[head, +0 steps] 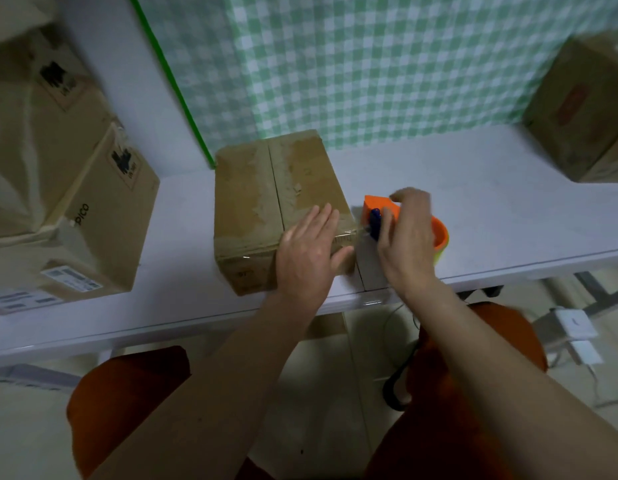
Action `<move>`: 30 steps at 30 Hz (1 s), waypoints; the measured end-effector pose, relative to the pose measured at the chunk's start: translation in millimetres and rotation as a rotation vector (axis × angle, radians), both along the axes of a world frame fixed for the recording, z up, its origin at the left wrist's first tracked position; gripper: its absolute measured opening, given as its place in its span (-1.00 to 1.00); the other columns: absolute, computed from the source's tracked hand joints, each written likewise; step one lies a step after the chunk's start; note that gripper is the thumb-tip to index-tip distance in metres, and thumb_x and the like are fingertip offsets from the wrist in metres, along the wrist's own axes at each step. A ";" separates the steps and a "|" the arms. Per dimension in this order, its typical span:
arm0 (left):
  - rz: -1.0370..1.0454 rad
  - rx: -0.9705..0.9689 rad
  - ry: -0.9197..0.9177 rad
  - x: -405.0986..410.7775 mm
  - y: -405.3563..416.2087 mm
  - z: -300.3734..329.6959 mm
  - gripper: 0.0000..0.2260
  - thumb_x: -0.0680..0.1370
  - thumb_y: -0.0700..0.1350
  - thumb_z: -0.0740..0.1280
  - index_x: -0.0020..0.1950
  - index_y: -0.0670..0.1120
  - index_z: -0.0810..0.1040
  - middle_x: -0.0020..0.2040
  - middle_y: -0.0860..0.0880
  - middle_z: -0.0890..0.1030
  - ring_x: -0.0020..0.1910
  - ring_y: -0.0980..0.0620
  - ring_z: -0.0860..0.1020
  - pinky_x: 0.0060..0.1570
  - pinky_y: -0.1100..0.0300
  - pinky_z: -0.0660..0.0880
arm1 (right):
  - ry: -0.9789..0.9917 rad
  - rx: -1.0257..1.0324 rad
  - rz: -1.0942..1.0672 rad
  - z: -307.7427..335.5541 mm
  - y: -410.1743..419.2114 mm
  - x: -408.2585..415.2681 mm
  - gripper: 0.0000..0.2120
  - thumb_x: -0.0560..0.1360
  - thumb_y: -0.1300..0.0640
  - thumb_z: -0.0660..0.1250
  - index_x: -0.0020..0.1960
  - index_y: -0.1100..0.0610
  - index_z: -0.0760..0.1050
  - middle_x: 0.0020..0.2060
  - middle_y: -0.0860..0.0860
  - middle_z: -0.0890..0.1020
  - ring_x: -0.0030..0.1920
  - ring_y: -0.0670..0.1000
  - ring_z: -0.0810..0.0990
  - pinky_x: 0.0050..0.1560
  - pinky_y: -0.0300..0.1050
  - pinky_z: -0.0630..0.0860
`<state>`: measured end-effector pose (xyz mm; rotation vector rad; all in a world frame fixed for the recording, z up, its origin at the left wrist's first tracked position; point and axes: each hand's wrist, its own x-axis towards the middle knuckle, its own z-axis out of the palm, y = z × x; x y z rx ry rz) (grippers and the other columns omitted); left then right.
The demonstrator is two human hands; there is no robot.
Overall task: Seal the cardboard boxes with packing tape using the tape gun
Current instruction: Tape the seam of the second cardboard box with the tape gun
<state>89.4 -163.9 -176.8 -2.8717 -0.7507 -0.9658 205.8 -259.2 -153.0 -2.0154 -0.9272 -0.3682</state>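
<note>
On cardboard box [266, 202]: left hand [309, 251] flat, fingers spread; beside it, right hand [406, 237] fingers gripping tape gun [380, 207].

Side of left stacked box [93, 216]: "pico" in dark letters
White stickers on that box [70, 277]: print too blurred to read
Far right box [577, 109]: red mark, unreadable

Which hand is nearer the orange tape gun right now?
Right. The right hand grips the orange tape gun just off the box's right edge. The left hand lies flat on the cardboard box, pressing its near right corner, beside the gun but apart from it.
</note>
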 end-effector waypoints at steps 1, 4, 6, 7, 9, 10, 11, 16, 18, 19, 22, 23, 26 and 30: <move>-0.011 0.009 -0.018 -0.1 0.8 -1.0 -0.54 0.42 -0.04 0.48 0.27 -0.18 0.56 0.28 -0.12 0.56 0.29 -0.09 0.51 0.14 0.03 0.47 | 0.047 0.067 0.101 1.2 4.5 -17.3 -0.72 0.58 0.22 0.15 0.20 0.37 0.41 0.14 0.27 0.49 0.19 0.18 0.44 0.23 -0.01 0.36; -0.058 -0.004 -0.086 -2.9 1.0 -1.5 -0.67 0.54 -0.17 0.25 0.27 -0.23 0.55 0.28 -0.16 0.55 0.30 -0.10 0.50 0.18 0.01 0.46 | 0.422 -0.001 0.247 -0.2 22.9 -50.6 -0.57 0.63 0.11 0.09 0.45 0.26 0.22 0.38 0.15 0.37 0.38 0.02 0.31 0.33 -0.27 0.19; -0.135 -0.024 -0.023 -10.2 3.6 3.2 -0.59 0.52 -0.13 0.16 0.31 -0.25 0.51 0.32 -0.17 0.52 0.34 -0.11 0.46 0.28 -0.01 0.41 | 0.688 -0.018 0.185 -5.0 33.6 -51.4 -0.53 0.64 0.04 0.06 0.49 0.20 0.17 0.41 0.13 0.36 0.41 0.05 0.32 0.38 -0.15 0.22; -0.166 -0.034 0.035 -16.4 6.2 6.4 -0.54 0.51 -0.06 0.15 0.34 -0.25 0.48 0.35 -0.18 0.49 0.38 -0.11 0.42 0.34 -0.05 0.36 | 0.746 -0.002 0.174 -7.6 37.8 -48.8 -0.54 0.64 0.02 0.04 0.48 0.19 0.22 0.38 0.14 0.41 0.37 0.07 0.37 0.39 -0.05 0.27; -0.091 -0.040 0.145 -34.1 14.3 11.3 -0.40 0.54 0.15 0.12 0.43 -0.23 0.37 0.44 -0.16 0.37 0.46 -0.11 0.31 0.45 -0.10 0.18 | 0.788 0.056 0.190 -10.9 43.8 -44.8 -0.56 0.62 -0.02 0.05 0.39 0.20 0.34 0.29 0.15 0.50 0.28 0.08 0.46 0.35 0.10 0.34; 0.024 -0.046 0.179 -43.9 19.6 11.8 -0.32 0.55 0.26 0.04 0.48 -0.22 0.29 0.49 -0.16 0.29 0.50 -0.10 0.22 0.49 -0.09 0.05 | 0.831 0.084 0.205 -10.0 44.9 -44.9 -0.53 0.58 -0.05 0.07 0.38 0.19 0.36 0.29 0.14 0.50 0.29 0.07 0.45 0.36 0.13 0.34; 0.144 -0.060 0.168 -54.1 24.6 11.9 -0.26 0.55 0.32 -0.02 0.51 -0.21 0.21 0.52 -0.15 0.20 0.52 -0.10 0.13 0.50 -0.05 -0.05 | 0.886 0.114 0.220 -10.2 45.6 -44.3 -0.50 0.56 -0.07 0.08 0.41 0.16 0.34 0.34 0.10 0.47 0.34 0.05 0.41 0.39 0.11 0.30; 0.403 -0.611 -0.336 -79.0 29.3 13.8 -0.23 0.54 0.18 0.26 0.56 -0.20 0.00 0.55 -0.17 0.11 0.53 -0.11 0.09 0.49 -0.07 0.11 | 0.991 0.220 0.216 -8.4 43.9 -45.0 -0.52 0.59 -0.02 0.14 0.47 0.09 0.28 0.41 0.01 0.39 0.40 -0.01 0.34 0.45 0.02 0.24; 0.419 -0.929 -0.542 -80.1 28.2 17.1 -0.25 0.53 0.09 0.35 0.56 -0.13 0.04 0.51 -0.11 0.22 0.46 -0.07 0.25 0.40 -0.02 0.30 | 0.989 0.224 0.227 -11.2 44.7 -45.5 -0.48 0.51 -0.11 0.16 0.40 0.10 0.38 0.34 0.04 0.48 0.35 0.01 0.42 0.42 0.08 0.30; 0.400 -1.064 -0.594 -81.7 28.5 18.6 -0.30 0.52 0.08 0.38 0.54 -0.08 0.12 0.44 -0.07 0.33 0.37 -0.03 0.37 0.33 0.03 0.39 | 1.003 0.225 0.239 -13.9 45.0 -45.0 -0.49 0.52 -0.11 0.17 0.40 0.11 0.39 0.32 0.03 0.50 0.34 0.01 0.43 0.42 0.07 0.30; 0.275 -1.361 -0.682 -89.9 36.5 17.3 -0.35 0.36 0.19 0.49 0.39 0.09 0.39 0.24 0.06 0.55 0.18 0.03 0.54 0.19 -0.05 0.51 | 1.097 0.239 0.252 -15.8 43.6 -44.6 -0.54 0.59 -0.06 0.18 0.43 0.09 0.35 0.36 -0.02 0.45 0.36 -0.04 0.39 0.45 -0.02 0.24; 0.246 -1.414 -0.689 -92.4 37.8 18.7 -0.32 0.30 0.23 0.51 0.37 0.13 0.41 0.23 0.07 0.57 0.19 0.01 0.55 0.18 -0.09 0.51 | 1.134 0.255 0.267 -15.4 43.7 -45.2 -0.55 0.59 -0.06 0.19 0.43 0.08 0.35 0.36 -0.03 0.45 0.36 -0.05 0.38 0.44 -0.06 0.24; 0.220 -1.418 -0.750 -93.8 40.3 29.8 -0.37 0.35 0.14 0.52 0.38 0.18 0.40 0.24 0.05 0.57 0.18 -0.04 0.56 0.13 -0.10 0.54 | 1.220 0.329 0.295 -1.7 41.5 -48.6 -0.67 0.56 0.01 0.27 0.31 0.04 0.46 0.19 -0.08 0.57 0.17 -0.12 0.51 0.19 -0.24 0.40; 0.149 -1.401 -0.849 -73.1 37.6 61.0 -0.25 0.25 0.22 0.55 0.40 0.23 0.37 0.31 0.06 0.53 0.24 -0.04 0.53 0.19 -0.10 0.50 | 1.160 0.490 0.319 43.6 32.7 -35.2 -0.66 0.50 0.10 0.37 0.26 0.05 0.48 0.01 -0.05 0.64 -0.06 -0.14 0.60 -0.15 -0.33 0.52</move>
